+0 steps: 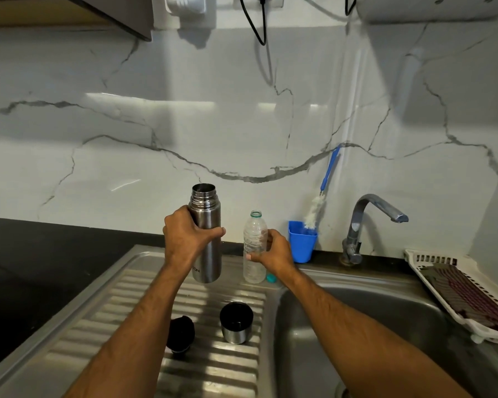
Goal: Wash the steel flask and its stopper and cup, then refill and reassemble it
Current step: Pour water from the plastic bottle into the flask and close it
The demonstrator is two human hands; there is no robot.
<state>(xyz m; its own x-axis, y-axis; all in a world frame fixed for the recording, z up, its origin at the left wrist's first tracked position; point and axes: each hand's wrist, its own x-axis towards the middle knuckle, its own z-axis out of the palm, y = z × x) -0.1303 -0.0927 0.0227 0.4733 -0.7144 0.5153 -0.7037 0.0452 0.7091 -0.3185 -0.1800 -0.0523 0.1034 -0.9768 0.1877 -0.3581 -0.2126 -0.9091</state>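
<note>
Flask: the steel flask [206,239] is upright, lifted a little above the ribbed drainboard [210,360], with its mouth open and uncovered. I think it is kept straight so that water can go in from above.
Left hand: the left hand [186,234] grips the flask around the middle; the fingers are curled round the body and the thumb shows at the front.
Right hand: the right hand [272,251] holds the plastic bottle [254,248] just right of the flask, fingers wrapped round its middle part. The bottle has no cap and seems to stand on the drainboard; probably it is about to be lifted for pouring.
Bottle cap: a small teal cap [270,278] lies just right of the bottle's foot.
Cup: the steel cup [236,323] with dark inside stands mouth up on the drainboard, in front of the flask, towards the person.
Stopper: the black stopper [181,334] lies left of the cup, partly hidden by the left forearm.
Materials: the flask is brushed metal, smooth, with threaded rings at the neck; the bottle is thin clear plastic with ridges; the drainboard is shiny ribbed steel.
Behind: a blue plastic holder [302,242] with a bottle brush [316,208] stands right of the bottle, near the tap [365,222].
Stage: it looks as if the washing is finished and the refill is beginning.
</note>
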